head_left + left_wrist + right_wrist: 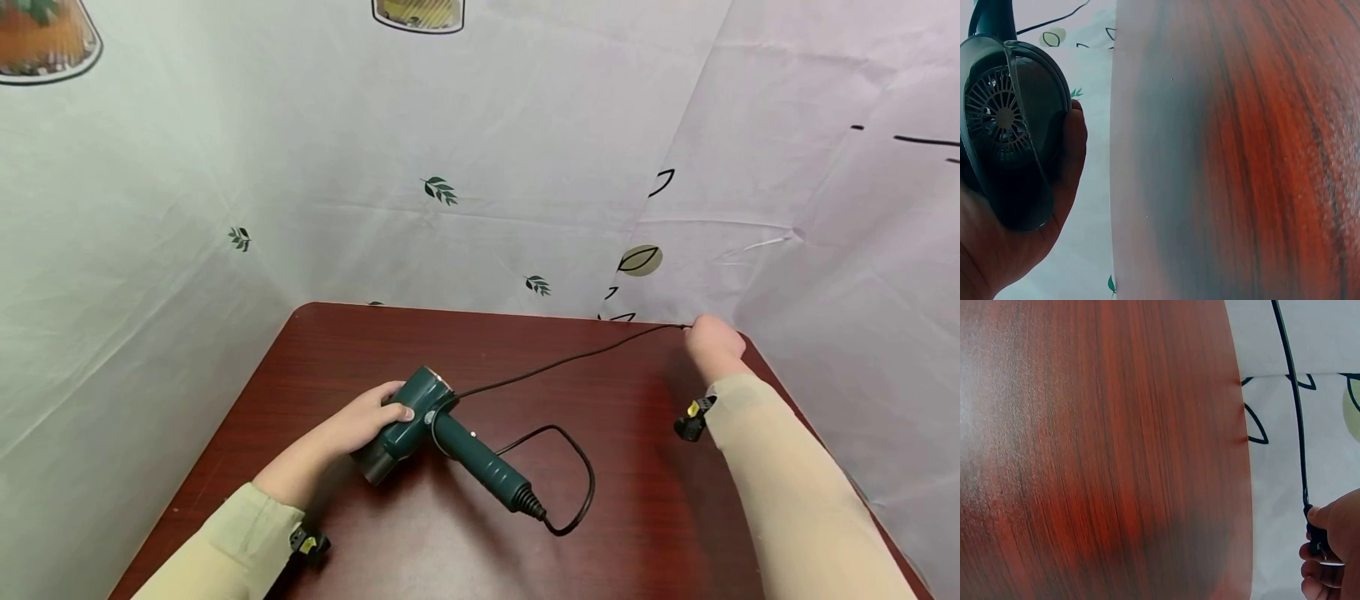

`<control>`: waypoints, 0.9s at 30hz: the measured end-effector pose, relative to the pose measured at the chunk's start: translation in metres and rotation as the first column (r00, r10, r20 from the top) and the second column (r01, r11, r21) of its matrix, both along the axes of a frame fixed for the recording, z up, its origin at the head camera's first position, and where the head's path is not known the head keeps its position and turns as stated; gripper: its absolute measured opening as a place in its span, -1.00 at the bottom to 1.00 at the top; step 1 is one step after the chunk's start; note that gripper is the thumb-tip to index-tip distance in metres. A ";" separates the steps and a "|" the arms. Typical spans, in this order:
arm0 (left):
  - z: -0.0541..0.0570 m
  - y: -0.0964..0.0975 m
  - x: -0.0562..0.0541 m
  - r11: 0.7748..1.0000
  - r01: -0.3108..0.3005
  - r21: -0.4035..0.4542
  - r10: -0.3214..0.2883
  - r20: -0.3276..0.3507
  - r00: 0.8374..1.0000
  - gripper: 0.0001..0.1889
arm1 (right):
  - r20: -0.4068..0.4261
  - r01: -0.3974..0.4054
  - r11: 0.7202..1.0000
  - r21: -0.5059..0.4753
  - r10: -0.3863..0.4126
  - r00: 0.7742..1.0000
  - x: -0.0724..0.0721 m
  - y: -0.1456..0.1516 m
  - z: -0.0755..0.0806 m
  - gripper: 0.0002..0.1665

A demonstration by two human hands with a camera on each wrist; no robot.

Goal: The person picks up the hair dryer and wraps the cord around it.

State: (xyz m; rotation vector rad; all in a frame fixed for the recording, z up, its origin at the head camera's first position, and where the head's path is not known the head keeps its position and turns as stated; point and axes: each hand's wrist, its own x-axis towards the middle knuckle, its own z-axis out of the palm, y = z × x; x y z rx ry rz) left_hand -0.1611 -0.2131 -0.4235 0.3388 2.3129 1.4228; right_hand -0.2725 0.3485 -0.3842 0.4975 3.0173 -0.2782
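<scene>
A dark green hair dryer (480,454) is held above the table, its handle slanting down to the right. My left hand (367,421) grips its barrel, thumb on the near side. In the left wrist view the nozzle (1007,119) faces the camera, showing a slotted grille. From the handle's end the black cord (588,492) loops back, passes by the dryer's head and stretches to the far right corner. There my right hand (712,342) pinches the cord's end, and the right wrist view shows a black plug (1317,540) between its thumb and fingers.
The reddish-brown wooden table (600,400) lies beneath both hands. White sheeting (360,150) printed with leaves and jars hangs behind it and on both sides. A small black wrist camera (693,419) sits at the right cuff, another (309,543) at the left cuff.
</scene>
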 end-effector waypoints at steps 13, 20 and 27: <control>-0.003 -0.008 -0.003 0.996 0.048 0.069 -0.050 0.030 0.998 -0.31 | 0.029 0.035 0.999 -0.008 -0.035 0.999 0.005 0.014 -0.001 -0.49; -0.004 -0.018 -0.005 0.988 0.041 0.146 -0.054 0.082 0.995 -0.32 | 0.074 0.062 0.998 -0.028 -0.060 0.995 0.008 0.022 -0.004 -0.44; -0.008 -0.023 -0.002 0.966 -0.070 0.251 0.034 0.145 0.989 -0.32 | 0.086 0.047 0.999 -0.017 -0.046 0.995 0.013 0.029 -0.009 -0.44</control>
